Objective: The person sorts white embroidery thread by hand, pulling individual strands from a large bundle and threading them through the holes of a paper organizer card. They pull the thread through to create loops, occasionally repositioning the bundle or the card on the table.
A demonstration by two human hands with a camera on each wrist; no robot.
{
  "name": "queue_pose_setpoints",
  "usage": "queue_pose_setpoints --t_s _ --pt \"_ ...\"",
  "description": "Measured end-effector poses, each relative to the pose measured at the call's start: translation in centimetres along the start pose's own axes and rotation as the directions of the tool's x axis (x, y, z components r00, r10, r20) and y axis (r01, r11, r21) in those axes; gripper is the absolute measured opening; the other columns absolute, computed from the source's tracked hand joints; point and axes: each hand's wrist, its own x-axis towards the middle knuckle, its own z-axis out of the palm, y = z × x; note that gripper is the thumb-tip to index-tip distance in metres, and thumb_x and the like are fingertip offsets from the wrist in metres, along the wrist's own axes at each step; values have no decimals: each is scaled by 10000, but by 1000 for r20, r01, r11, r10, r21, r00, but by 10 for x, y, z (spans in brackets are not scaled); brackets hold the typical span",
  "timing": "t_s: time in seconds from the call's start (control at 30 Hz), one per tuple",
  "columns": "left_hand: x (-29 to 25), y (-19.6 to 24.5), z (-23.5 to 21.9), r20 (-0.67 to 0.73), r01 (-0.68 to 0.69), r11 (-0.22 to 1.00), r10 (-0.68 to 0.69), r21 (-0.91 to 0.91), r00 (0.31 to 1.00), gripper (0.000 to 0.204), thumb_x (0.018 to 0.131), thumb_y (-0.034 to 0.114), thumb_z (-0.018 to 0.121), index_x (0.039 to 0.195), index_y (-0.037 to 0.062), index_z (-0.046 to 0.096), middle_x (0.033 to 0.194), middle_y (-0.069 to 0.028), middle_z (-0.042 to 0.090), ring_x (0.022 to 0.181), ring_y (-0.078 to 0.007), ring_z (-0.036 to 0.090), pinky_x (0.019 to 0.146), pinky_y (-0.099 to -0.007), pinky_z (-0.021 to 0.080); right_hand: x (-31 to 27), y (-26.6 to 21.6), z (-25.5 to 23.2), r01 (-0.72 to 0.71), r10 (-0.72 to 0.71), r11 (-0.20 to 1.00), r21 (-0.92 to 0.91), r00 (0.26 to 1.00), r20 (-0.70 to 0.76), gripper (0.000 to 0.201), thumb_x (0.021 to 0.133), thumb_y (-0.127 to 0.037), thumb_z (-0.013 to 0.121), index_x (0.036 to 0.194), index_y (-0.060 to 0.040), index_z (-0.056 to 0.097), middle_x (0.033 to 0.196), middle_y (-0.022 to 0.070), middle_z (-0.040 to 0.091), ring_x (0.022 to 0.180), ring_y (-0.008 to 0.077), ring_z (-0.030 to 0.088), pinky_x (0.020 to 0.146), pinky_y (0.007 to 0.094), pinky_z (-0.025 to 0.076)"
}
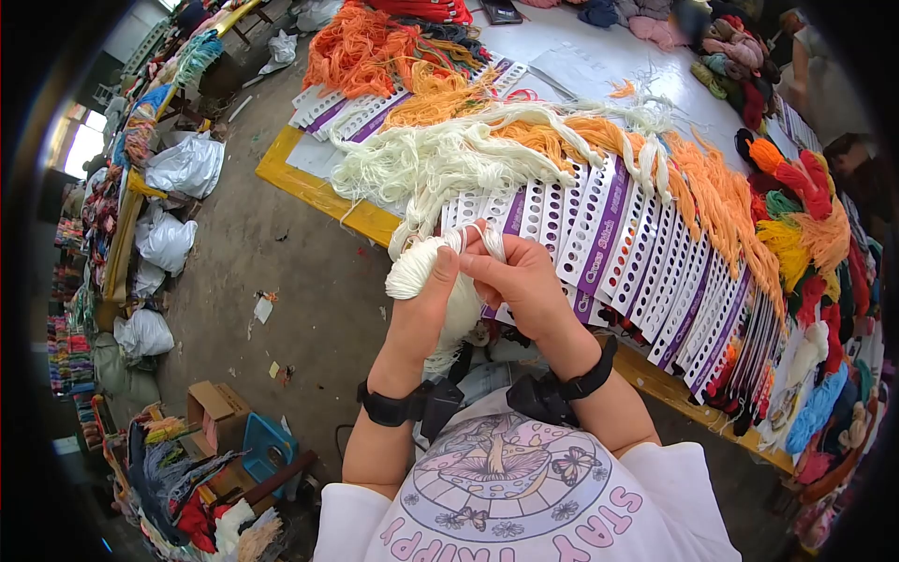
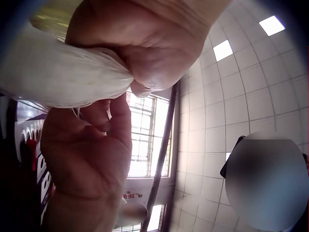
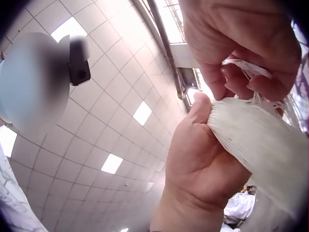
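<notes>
My left hand (image 1: 421, 309) grips a thick skein of white thread (image 1: 412, 269), its thumb pressed along the top. Close beside it, my right hand (image 1: 526, 286) pinches a few white strands drawn from the skein's upper end. In the right wrist view the skein (image 3: 258, 135) fans out below the right fingers, and loose strands run between them. The left wrist view shows the bundle (image 2: 58, 72) narrowing where the left hand clasps it. Behind the hands, a heap of loose white thread (image 1: 412, 169) lies over punched cards (image 1: 599, 225) with purple strips.
Peach-orange thread (image 1: 712, 187) and bright orange thread (image 1: 351, 56) lie across the cards. The table has a yellow edge (image 1: 290, 159). Multicoloured yarn (image 1: 805, 225) hangs at the right. On the floor at lower left stand a cardboard box (image 1: 217, 412) and a blue bin (image 1: 269, 445).
</notes>
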Motion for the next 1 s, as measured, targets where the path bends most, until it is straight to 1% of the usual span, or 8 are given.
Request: queue_pose_setpoints --t_s 0.33,0.63,0.77,0.83,0.87,0.93,0.97,1.0 --pt "2 1 -5 -78 104 956 -130 -275 988 369 914 314 432 1064 -13 513 931 -89 588 764 -151 589 648 -274 491 -1 -9 -4 -129 117 949 287 991 59 187 758 -176 650 872 -29 634 599 -31 526 446 21 411 380 179 323" --pt "3 -1 -4 -105 -33 998 27 -60 994 227 858 179 549 984 -9 562 821 -54 594 732 -125 569 625 -255 475 -1 3 -1 28 -28 1000 10 998 -59 162 753 -185 653 725 -30 616 580 -22 532 444 27 428 371 177 338" --pt "6 -8 -6 -207 -102 995 98 -4 973 193 850 136 542 987 1 559 795 -54 594 709 -143 573 646 -288 476 -4 -1 4 55 -28 981 188 989 -145 120 776 -166 617 748 -51 597 675 -19 552 567 39 482 447 171 383" --pt "5 -9 -21 -216 -72 962 14 -263 976 176 848 127 535 980 11 552 807 -60 593 696 -166 578 658 -300 478 -3 -3 -2 76 -13 924 375 986 -169 91 792 -149 589 797 -58 598 733 -21 559 645 39 497 487 177 401" --pt "3 -5 -31 -203 -52 922 -29 -384 979 168 847 122 531 976 16 549 813 -63 592 690 -177 581 664 -307 479 -7 -10 -9 44 -10 925 377 996 -91 69 800 -102 554 848 -64 585 845 21 564 747 75 514 585 208 438" --pt "-7 14 -55 -315 -188 778 -14 -599 949 122 860 100 478 944 24 522 696 -2 500 604 -91 511 640 -317 460 -24 -25 -18 284 -306 946 -158 943 -133 84 790 -84 556 868 -68 581 906 53 557 810 111 519 657 231 446" --pt "-2 21 -75 -8 -30 203 108 -979 994 138 869 61 440 979 18 512 644 -3 490 550 -70 505 533 -239 468 -34 -36 -26 350 -438 831 -432 891 -121 96 785 -74 557 879 -70 579 936 70 554 842 129 522 692 242 450" --pt "-4 27 -101 54 37 142 118 -989 992 201 897 91 396 1044 -3 497 564 34 409 490 -39 430 537 -185 396 -46 -51 -34 379 -443 856 -353 888 -121 167 792 -79 554 958 -72 552 998 107 525 905 172 521 793 282 441"
